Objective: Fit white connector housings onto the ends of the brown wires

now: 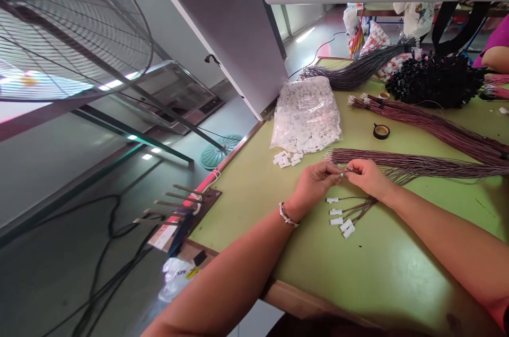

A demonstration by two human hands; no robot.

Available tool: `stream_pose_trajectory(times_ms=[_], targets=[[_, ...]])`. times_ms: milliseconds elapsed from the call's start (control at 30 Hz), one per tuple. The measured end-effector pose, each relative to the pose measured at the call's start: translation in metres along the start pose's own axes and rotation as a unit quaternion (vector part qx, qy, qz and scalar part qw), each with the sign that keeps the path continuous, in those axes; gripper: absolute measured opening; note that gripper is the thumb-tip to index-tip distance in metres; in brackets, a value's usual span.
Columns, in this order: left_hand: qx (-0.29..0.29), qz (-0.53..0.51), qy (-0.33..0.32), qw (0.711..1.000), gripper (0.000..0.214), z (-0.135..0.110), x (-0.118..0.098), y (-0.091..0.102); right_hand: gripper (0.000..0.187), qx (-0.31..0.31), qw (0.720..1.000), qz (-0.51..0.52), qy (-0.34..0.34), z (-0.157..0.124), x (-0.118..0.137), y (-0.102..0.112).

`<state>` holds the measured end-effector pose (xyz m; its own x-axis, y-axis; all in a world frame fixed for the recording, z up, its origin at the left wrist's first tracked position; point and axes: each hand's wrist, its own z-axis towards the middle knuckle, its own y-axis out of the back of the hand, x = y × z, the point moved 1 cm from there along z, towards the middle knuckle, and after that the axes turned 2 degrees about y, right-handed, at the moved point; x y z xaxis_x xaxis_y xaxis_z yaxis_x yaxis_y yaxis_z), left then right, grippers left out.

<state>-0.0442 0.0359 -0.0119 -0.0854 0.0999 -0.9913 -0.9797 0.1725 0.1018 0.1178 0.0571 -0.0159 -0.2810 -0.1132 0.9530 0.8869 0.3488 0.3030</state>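
Observation:
My left hand (316,183) and my right hand (368,176) meet over the green table (397,273), fingertips pinched together. The left pinches a small white connector (342,173); the right pinches the end of a thin brown wire (349,170) at it. Just in front of my hands lies a small fan of wires with white connectors (341,219) fitted on their ends. A long bundle of brown wires (417,163) runs to the right from behind my right hand.
A clear bag of white connectors (306,114) and a few loose connectors (287,158) lie at the left. Behind are a second brown bundle (429,122), grey wires (353,71), black parts (435,79), a tape roll (381,131). Another person's arm (495,58) shows far right. A floor fan (59,34) stands left.

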Motion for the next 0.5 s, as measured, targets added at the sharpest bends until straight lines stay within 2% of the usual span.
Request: stream_pose_trajectory(times_ms=[100, 167, 500], targets=[[0.006, -0.063, 0.083, 0.995, 0.020, 0.0003, 0.0023, 0.0005, 0.016, -0.014, 0.999, -0.031, 0.015, -0.0013, -0.0001, 0.0007], [-0.001, -0.081, 0.104, 0.991, 0.022, 0.0001, 0.0028, 0.0012, 0.014, -0.030, 0.998, -0.051, 0.023, -0.0015, 0.0010, 0.0007], [-0.038, -0.107, 0.089, 0.990, 0.017, 0.0012, 0.0057, -0.0034, 0.010, -0.052, 0.996, -0.070, 0.014, -0.0028, 0.0022, -0.0057]])
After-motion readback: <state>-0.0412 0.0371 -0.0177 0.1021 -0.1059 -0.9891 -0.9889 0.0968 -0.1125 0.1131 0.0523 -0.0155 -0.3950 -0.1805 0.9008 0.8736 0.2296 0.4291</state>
